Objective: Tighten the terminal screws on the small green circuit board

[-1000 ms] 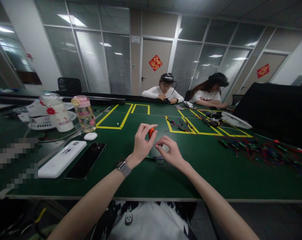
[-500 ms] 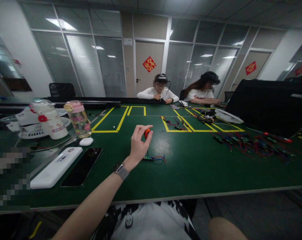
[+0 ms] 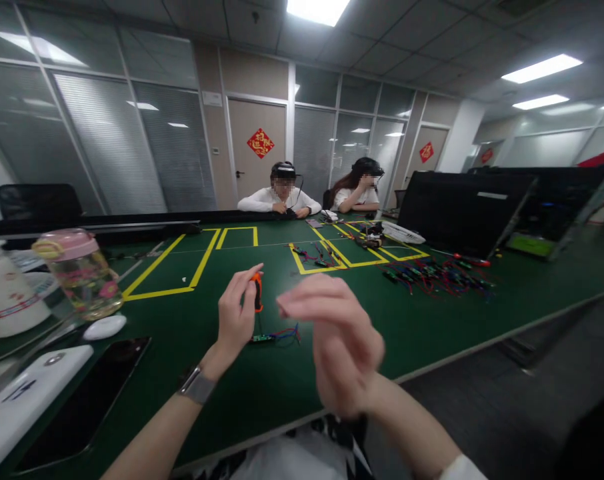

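Observation:
My left hand [image 3: 236, 308] is closed on a screwdriver [image 3: 258, 292] with an orange and black handle, held upright. Its shaft runs down to a small green circuit board [image 3: 263, 338] on the table, with red and blue wires trailing right. My right hand [image 3: 339, 333] is raised in front of the table, to the right of the screwdriver and apart from it. It is blurred, its fingers bent and pressed together; whether anything small is between them is hidden.
Several wired circuit boards [image 3: 437, 275] lie in a heap to the right. More sit inside yellow tape outlines [image 3: 322, 270]. At left are a white power bank [image 3: 37, 400], a black phone [image 3: 89, 400], a white case [image 3: 105, 327] and a pink-lidded bottle [image 3: 82, 273]. Two people sit across the table.
My right hand has come into view and risen beside the screwdriver. The view has turned to the right. My left hand still grips the upright screwdriver. One person opposite has raised a hand to the head.

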{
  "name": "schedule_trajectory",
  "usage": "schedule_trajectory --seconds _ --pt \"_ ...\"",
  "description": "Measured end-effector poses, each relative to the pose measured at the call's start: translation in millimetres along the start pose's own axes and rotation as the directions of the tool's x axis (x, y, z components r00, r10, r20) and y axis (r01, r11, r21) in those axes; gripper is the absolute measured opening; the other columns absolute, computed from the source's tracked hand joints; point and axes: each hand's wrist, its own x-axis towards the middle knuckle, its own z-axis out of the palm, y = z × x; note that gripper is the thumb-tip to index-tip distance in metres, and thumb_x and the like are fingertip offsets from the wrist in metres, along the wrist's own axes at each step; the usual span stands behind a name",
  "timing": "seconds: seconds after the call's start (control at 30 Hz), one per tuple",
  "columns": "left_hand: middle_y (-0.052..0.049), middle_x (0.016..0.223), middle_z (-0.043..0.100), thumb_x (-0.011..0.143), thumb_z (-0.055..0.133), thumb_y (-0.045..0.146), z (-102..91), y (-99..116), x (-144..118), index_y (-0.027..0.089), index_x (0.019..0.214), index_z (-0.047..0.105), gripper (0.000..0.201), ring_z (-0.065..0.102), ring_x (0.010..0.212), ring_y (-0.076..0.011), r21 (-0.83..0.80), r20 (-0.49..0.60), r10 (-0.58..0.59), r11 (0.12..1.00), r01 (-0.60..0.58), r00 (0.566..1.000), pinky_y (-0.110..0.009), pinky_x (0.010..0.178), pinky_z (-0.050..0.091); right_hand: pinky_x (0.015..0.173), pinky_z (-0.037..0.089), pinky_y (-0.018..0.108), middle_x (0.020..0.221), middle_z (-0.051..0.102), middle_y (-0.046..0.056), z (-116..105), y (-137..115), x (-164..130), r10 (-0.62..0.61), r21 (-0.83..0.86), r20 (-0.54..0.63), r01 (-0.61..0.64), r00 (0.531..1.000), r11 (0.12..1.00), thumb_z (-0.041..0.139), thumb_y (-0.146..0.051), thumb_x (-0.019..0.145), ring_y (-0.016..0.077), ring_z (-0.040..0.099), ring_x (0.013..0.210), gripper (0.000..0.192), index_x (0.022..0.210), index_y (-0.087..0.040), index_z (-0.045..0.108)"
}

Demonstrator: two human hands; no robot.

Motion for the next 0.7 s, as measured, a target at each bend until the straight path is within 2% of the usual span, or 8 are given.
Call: schedule_trajectory --seconds 0.07,0.13,0.2,0.27,0.37,0.5,0.6,0.7 --pt "-0.005 0.111 0.064 0.096 0.037 0.025 -0.1 -1 1 0.022 0.118 0.060 0.031 0.060 0.103 -0.0220 0.018 -0.023 -0.012 1.000 0.012 1.000 -0.035 0.088 0.049 0.084 0.049 0.040 0.099 0.064 0.009 9 40 13 0.034 0.015 -0.050 -0.033 0.998 0.999 0.043 -0.031 0.095 0.0229 0.059 0.094 0.026 0.111 -0.022 0.061" --pt "-0.005 0.107 0.065 0.096 0.039 0.026 -0.5 -1 2 0.021 0.116 0.060 0.030 0.061 0.100 -0.0209 0.038 -0.028 -0.014 0.999 0.015 1.000 -0.034 0.087 0.049 0.084 0.049 0.035 0.097 0.062 0.008 15 82 12 0.165 -0.012 0.030 -0.164 0.986 0.986 0.045 -0.031 0.095 0.0198 0.059 0.090 0.023 0.108 -0.020 0.060" --pt "-0.005 0.105 0.064 0.095 0.041 0.026 -1.3 -1 4 0.022 0.114 0.061 0.028 0.060 0.097 -0.0198 0.064 -0.032 0.002 0.998 0.000 0.999 -0.033 0.086 0.049 0.084 0.048 0.032 0.099 0.061 0.007 18 118 -3 0.309 -0.066 0.169 -0.302 0.936 0.951 0.052 -0.033 0.092 0.0177 0.058 0.088 0.023 0.108 -0.018 0.059" --pt "-0.004 0.099 0.062 0.094 0.045 0.026 -2.3 0 5 0.022 0.112 0.062 0.025 0.060 0.091 -0.0192 0.087 -0.025 0.027 0.996 -0.025 0.999 -0.032 0.081 0.049 0.083 0.047 0.031 0.098 0.060 0.006 18 140 -23 0.437 -0.112 0.306 -0.424 0.846 0.899 0.058 -0.036 0.090 0.0170 0.057 0.089 0.027 0.110 -0.018 0.058" --pt "-0.003 0.092 0.058 0.091 0.050 0.028 -3.1 0 6 0.022 0.110 0.063 0.023 0.058 0.084 -0.0185 0.110 0.004 0.039 0.993 -0.039 0.999 -0.031 0.075 0.050 0.081 0.046 0.030 0.094 0.059 0.002 17 149 -44 0.468 -0.184 0.579 -0.453 0.667 0.873 0.073 -0.043 0.077 0.0171 0.057 0.088 0.043 0.111 -0.020 0.061" --pt "-0.005 0.102 0.060 0.095 0.043 0.029 -2.7 1 6 0.023 0.118 0.060 0.030 0.060 0.093 -0.0191 0.067 0.057 -0.003 0.998 -0.001 0.998 -0.032 0.079 0.051 0.080 0.047 0.028 0.091 0.058 0.001 20 143 -47 0.377 -0.162 0.667 -0.369 0.643 0.915 0.080 -0.043 0.068 0.0156 0.057 0.084 0.045 0.105 -0.021 0.068" --pt "-0.006 0.114 0.062 0.097 0.037 0.029 -2.0 3 6 0.023 0.128 0.054 0.036 0.062 0.101 -0.0195 -0.023 0.122 -0.062 0.998 0.065 0.991 -0.035 0.086 0.051 0.078 0.047 0.025 0.089 0.056 0.001 25 142 -46 0.323 -0.137 0.683 -0.320 0.655 0.937 0.079 -0.037 0.072 0.0131 0.057 0.078 0.033 0.097 -0.018 0.071" --pt "-0.006 0.113 0.063 0.095 0.042 0.031 -1.5 4 6 0.022 0.127 0.055 0.035 0.064 0.097 -0.0193 -0.077 0.140 -0.083 0.993 0.094 0.987 -0.034 0.084 0.053 0.074 0.047 0.023 0.083 0.056 0.000 29 144 -49 0.315 -0.151 0.700 -0.299 0.641 0.942 0.074 -0.032 0.078 0.0112 0.056 0.072 0.022 0.094 -0.018 0.072"
